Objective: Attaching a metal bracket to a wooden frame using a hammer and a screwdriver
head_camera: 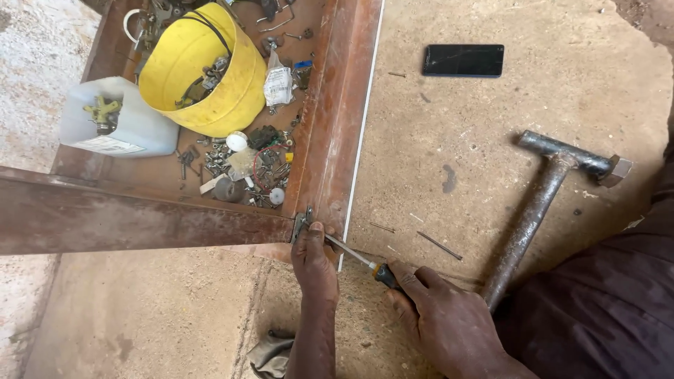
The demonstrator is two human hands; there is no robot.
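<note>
A slim screwdriver point(359, 260) was gripped at its dark handle by the right hand point(442, 316), fingers clamped around it, its tip at the rusty frame corner point(309, 224). The left hand point(314, 263) pinched the shaft (stiff, light, probably slippery).

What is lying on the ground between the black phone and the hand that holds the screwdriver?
In the head view, between the black phone and the right hand on the screwdriver lies sandy ground with a dark stain and a thin metal rod.
</note>
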